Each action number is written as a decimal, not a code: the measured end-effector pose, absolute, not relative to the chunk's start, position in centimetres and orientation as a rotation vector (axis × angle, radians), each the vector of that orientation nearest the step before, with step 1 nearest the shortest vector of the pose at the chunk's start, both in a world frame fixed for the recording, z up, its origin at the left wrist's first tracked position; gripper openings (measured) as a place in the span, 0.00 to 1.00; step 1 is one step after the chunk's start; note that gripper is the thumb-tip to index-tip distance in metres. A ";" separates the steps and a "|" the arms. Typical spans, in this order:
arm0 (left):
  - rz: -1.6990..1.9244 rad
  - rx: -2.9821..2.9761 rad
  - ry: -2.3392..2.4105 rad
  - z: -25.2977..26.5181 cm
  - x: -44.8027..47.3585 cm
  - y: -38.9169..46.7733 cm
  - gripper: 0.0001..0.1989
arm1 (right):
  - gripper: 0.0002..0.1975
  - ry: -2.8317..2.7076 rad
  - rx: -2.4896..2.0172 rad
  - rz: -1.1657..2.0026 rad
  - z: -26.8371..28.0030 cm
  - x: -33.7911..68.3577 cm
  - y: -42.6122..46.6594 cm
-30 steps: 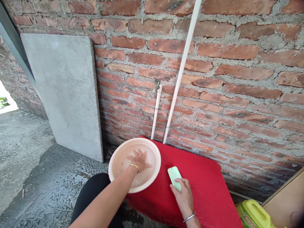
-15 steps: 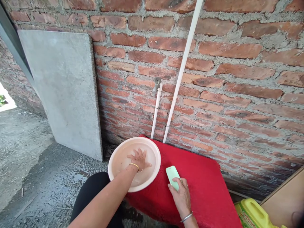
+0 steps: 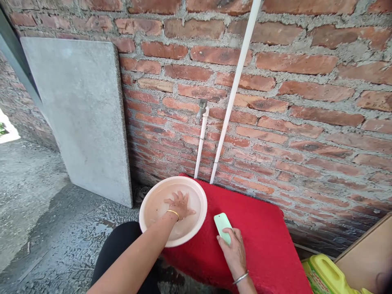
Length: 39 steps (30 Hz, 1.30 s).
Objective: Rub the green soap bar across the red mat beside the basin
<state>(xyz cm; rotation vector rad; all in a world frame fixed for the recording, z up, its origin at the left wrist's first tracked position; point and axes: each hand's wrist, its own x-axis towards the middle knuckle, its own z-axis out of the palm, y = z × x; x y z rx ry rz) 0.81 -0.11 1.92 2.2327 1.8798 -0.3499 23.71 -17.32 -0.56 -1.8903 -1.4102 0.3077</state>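
Brick wall [image 3: 294, 90] behind everything, in front of both hands. Grey slab [image 3: 81, 118] leans far left of the left hand; wet floor [image 3: 76, 228] below it. Black-clad knee [image 3: 118, 253] left of the left forearm. Pink basin [image 3: 150, 216] surrounds the left hand [image 3: 180, 206]: fingers spread apart, grasping nothing, in water [image 3: 179, 233]; gold bracelet [image 3: 173, 212] on that wrist. Tap [image 3: 201, 109] and short white pipe [image 3: 200, 147] beyond the left hand, slightly right; long white pipe [image 3: 234, 92] next, beyond the gap between the hands. Mint-green block [image 3: 222, 223] right of basin, sticking out ahead and slightly left of the right hand [image 3: 234, 249], which is clamped on its near end. Red-covered surface [image 3: 266, 228] under that hand; can't tell if block touches it. Silver bracelet [image 3: 241, 277] on right wrist. Yellow jug [image 3: 329, 273], then tan board [image 3: 367, 255], well right of that hand.
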 end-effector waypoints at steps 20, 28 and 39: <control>-0.324 2.239 1.869 2.5 0.9 -0.1 0.49 | 0.25 -1.235 -2.063 0.265 0.1 29.8 -16.9; -0.262 2.293 1.881 1.6 0.7 -0.1 0.47 | 0.37 -0.958 -2.253 0.025 0.1 35.5 -18.6; -0.301 2.282 1.881 1.9 0.4 -0.1 0.48 | 0.13 -1.521 -1.866 0.283 1.0 24.0 -13.8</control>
